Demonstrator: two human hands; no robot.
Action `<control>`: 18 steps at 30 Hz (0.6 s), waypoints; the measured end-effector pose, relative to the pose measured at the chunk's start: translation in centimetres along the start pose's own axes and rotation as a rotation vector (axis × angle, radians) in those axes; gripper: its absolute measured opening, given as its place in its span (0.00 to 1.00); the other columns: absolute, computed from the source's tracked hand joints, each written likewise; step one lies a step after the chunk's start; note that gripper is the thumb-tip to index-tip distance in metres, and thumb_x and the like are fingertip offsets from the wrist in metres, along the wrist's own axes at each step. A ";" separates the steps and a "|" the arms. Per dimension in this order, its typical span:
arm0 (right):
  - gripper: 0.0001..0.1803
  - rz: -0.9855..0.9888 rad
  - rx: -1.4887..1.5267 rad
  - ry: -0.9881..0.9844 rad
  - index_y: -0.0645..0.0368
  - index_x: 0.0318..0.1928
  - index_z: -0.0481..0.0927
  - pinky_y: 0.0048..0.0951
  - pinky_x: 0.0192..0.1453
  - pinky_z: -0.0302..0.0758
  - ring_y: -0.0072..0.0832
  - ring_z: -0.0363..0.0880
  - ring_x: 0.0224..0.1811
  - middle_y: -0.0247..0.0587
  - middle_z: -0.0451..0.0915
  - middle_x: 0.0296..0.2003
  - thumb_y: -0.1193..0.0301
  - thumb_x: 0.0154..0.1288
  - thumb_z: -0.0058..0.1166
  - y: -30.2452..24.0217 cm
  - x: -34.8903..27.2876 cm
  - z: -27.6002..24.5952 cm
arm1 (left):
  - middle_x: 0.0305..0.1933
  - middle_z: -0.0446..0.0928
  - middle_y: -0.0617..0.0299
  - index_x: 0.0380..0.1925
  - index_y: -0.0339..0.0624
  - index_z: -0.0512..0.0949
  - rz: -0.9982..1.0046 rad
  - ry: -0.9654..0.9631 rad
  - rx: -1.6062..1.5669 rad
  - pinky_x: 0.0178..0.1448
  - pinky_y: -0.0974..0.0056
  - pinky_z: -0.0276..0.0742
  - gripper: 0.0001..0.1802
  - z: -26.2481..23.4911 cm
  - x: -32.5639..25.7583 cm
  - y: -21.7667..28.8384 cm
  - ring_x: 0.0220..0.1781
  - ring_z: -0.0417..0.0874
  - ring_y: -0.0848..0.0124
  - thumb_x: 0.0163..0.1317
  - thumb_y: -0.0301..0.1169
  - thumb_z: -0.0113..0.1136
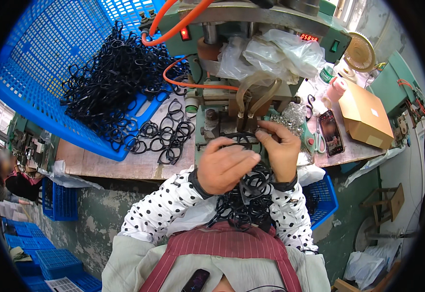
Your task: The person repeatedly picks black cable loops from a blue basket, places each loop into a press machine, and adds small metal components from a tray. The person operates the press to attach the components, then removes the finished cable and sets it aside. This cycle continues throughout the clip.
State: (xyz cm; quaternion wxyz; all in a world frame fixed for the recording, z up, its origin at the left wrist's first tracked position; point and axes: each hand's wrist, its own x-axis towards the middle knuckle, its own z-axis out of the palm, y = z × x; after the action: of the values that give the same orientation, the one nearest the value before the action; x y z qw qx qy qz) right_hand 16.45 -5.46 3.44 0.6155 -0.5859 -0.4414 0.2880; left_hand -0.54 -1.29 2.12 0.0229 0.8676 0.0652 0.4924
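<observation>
Below the tool of a green bench press [207, 131], a thin black ring-shaped part [244, 136] lies between my two hands. My right hand [283, 151] has its thumb and forefinger closed at the right edge of that part. My left hand [226, 165] is beside it on the left, fingers curled and pressed together; what they hold, if anything, is hidden. A pile of similar black ring-shaped parts [244, 204] lies in my lap, just under both hands. Two tubes [258, 100] come down to the press tool.
A tilted blue basket [32, 87] at the left holds a heap of black parts [120, 78], some spilled on the table [100, 160]. To the right are metal scraps [290, 117], scissors [318, 142], a phone [331, 132], a cardboard box [365, 117] and a fan [358, 52]. Another blue basket [327, 199] stands below.
</observation>
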 end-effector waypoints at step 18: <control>0.29 -0.009 0.041 0.086 0.62 0.55 0.70 0.23 0.36 0.74 0.21 0.79 0.31 0.42 0.83 0.30 0.79 0.50 0.66 1.4 1.3 1.8 | 0.48 0.82 0.54 0.50 0.39 0.78 0.198 -0.123 -0.237 0.57 0.50 0.74 0.20 0.2 -0.3 0.1 0.44 0.82 0.58 0.55 0.27 0.60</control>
State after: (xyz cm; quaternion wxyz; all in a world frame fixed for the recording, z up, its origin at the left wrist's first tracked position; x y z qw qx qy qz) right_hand 15.67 -3.33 2.20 0.6473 -0.5829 -0.4111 0.2687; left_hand -0.54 -1.45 1.80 0.0803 0.8896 -0.0804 0.4424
